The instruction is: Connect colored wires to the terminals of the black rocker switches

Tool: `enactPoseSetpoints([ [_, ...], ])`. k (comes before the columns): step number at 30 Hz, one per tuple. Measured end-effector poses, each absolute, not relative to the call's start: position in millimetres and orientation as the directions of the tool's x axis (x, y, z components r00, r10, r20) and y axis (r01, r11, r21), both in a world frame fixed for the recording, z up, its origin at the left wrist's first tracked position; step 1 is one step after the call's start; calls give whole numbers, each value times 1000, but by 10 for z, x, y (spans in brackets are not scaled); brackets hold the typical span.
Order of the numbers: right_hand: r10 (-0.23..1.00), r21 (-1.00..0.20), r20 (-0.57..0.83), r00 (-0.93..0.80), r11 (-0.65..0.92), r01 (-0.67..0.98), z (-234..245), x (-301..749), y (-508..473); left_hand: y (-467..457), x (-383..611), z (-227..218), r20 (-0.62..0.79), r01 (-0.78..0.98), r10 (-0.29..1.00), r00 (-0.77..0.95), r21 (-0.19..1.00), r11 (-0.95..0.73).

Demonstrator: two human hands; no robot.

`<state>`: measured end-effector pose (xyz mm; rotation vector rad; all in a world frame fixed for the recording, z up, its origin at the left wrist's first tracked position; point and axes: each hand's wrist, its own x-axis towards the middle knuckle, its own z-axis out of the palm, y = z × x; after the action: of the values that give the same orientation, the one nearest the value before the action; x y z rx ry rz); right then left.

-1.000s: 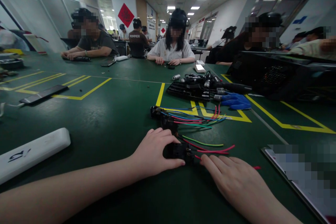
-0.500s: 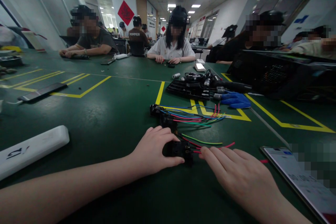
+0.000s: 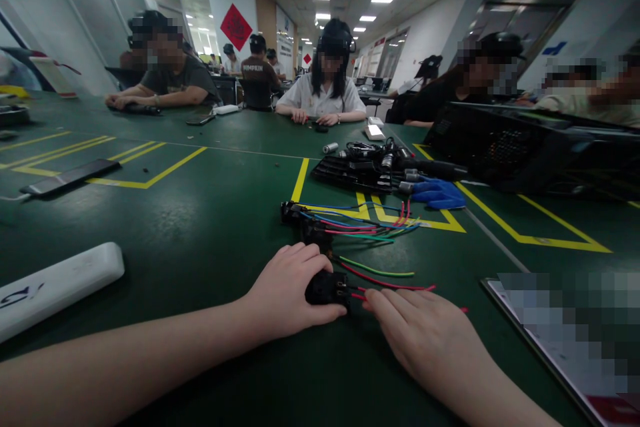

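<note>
My left hand point(image 3: 287, 290) is curled round a small black connector block point(image 3: 327, 287) on the green table point(image 3: 190, 233), thumb under it and fingers over the top. Red and green wires point(image 3: 383, 275) run from the block to the right. My right hand point(image 3: 425, 337) lies palm down just right of the block, fingers stretched out over the red wires, fingertips close to the block. Further back lie more black connectors with a bundle of blue, red and green wires point(image 3: 350, 223).
A white bar point(image 3: 55, 287) lies at the left, a phone point(image 3: 67, 177) beyond it. A black grille part with cables point(image 3: 370, 170), a blue glove point(image 3: 437, 193) and a large black case point(image 3: 520, 147) sit behind. A tablet point(image 3: 565, 340) lies at the right. Several people sit across.
My right hand has slid left along the red wires toward the connector block. My left hand keeps its hold on the block. The view has shifted slightly.
</note>
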<state>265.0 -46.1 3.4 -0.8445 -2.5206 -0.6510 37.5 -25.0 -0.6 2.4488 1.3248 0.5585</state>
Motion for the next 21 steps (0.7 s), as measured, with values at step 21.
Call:
enactPoseSetpoints([
  [21,472,266,528,-706,698,665,6,2622,-448,-185,388,-36,205,653,793,573,471,-594],
])
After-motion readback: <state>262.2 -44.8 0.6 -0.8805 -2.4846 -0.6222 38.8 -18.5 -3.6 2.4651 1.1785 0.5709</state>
